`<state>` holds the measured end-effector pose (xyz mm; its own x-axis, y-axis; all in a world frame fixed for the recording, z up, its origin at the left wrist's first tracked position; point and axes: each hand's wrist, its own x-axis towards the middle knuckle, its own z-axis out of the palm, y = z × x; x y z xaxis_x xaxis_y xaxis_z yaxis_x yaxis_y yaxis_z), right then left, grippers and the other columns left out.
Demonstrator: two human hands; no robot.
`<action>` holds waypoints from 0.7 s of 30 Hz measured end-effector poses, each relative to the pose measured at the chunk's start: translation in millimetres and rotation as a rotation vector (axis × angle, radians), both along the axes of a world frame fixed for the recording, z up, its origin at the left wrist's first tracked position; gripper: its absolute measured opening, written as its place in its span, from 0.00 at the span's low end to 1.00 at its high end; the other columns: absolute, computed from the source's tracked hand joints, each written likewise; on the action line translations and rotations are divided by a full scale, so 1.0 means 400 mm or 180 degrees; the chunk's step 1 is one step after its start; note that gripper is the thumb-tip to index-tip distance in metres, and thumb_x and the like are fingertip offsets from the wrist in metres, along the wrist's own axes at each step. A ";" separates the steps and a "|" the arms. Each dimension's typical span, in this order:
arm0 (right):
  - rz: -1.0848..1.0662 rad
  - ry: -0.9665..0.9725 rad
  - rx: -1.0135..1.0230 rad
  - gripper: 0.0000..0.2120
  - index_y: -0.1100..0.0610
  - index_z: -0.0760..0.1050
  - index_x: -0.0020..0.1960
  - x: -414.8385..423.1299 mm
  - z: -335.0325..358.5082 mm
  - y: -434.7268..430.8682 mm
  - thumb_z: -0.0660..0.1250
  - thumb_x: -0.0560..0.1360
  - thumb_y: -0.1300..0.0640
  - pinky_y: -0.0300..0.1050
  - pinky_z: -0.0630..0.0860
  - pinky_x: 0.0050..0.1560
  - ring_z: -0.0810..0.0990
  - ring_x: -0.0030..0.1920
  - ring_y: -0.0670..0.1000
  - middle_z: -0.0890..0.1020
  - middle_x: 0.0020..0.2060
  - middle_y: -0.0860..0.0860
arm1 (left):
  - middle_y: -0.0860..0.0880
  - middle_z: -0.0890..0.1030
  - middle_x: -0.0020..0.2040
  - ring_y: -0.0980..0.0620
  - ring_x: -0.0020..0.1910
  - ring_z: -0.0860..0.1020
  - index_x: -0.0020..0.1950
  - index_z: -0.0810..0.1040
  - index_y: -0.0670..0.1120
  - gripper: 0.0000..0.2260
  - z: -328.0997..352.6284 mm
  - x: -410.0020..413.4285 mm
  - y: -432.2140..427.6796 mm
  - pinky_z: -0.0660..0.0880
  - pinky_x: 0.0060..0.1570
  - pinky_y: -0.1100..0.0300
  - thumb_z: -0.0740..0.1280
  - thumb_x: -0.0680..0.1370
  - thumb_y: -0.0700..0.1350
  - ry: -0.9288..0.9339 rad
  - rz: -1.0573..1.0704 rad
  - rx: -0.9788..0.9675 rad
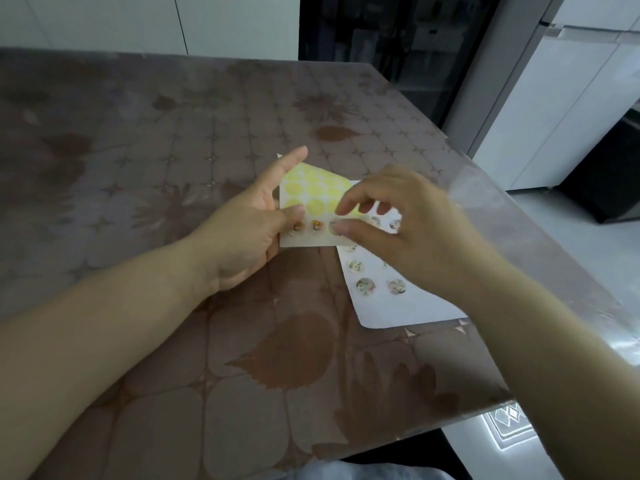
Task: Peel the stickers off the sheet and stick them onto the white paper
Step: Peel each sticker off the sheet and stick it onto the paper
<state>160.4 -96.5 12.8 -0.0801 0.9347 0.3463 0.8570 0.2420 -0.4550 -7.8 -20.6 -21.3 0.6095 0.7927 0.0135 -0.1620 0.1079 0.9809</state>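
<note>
My left hand holds the sticker sheet just above the table, thumb pressed on its lower left edge. The sheet's upper part shows yellow backing circles where stickers are gone; a row of round picture stickers runs along its bottom. My right hand reaches over the sheet, thumb and forefinger curled at one sticker in that row; whether the sticker has lifted I cannot tell. The white paper lies flat to the right under my right hand, with several round stickers stuck on it.
The table wears a brown flower-patterned cover under clear plastic. Its right edge runs close beside the white paper. White cabinets and a dark doorway stand behind.
</note>
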 end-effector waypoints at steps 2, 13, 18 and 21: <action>-0.0009 -0.0072 0.0285 0.10 0.49 0.80 0.48 -0.046 -0.029 0.034 0.69 0.70 0.46 0.38 0.69 0.48 0.74 0.45 0.48 0.76 0.42 0.46 | 0.47 0.80 0.58 0.55 0.48 0.82 0.74 0.62 0.56 0.27 -0.002 0.002 0.003 0.79 0.48 0.63 0.59 0.79 0.34 -0.0088 -0.0001 -0.0039; -0.0047 0.0007 0.1084 0.08 0.50 0.84 0.44 -0.065 -0.108 0.070 0.68 0.69 0.49 0.55 0.71 0.44 0.73 0.40 0.53 0.80 0.40 0.49 | 0.36 0.78 0.59 0.49 0.42 0.80 0.74 0.64 0.56 0.30 0.004 0.000 0.017 0.80 0.48 0.57 0.49 0.78 0.29 -0.0276 -0.0015 -0.0709; 0.0065 0.0237 0.1023 0.03 0.51 0.83 0.41 -0.064 -0.111 0.065 0.72 0.68 0.55 0.53 0.70 0.48 0.72 0.41 0.48 0.80 0.40 0.47 | 0.40 0.70 0.70 0.45 0.56 0.77 0.74 0.63 0.57 0.35 -0.006 -0.007 0.020 0.74 0.60 0.52 0.56 0.72 0.29 -0.0164 -0.0102 -0.0565; 0.0182 0.0346 0.0958 0.02 0.52 0.83 0.40 -0.063 -0.108 0.060 0.71 0.68 0.56 0.48 0.69 0.50 0.76 0.43 0.51 0.81 0.41 0.45 | 0.39 0.73 0.67 0.46 0.55 0.77 0.74 0.63 0.57 0.34 -0.004 -0.003 0.014 0.72 0.62 0.51 0.52 0.75 0.27 -0.0098 -0.0124 -0.0468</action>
<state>135.3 -72.5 -30.4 -0.0771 0.7841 0.6159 0.7884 0.4260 -0.4437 -9.1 -15.0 -22.8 0.6410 0.7632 -0.0819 -0.1846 0.2569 0.9487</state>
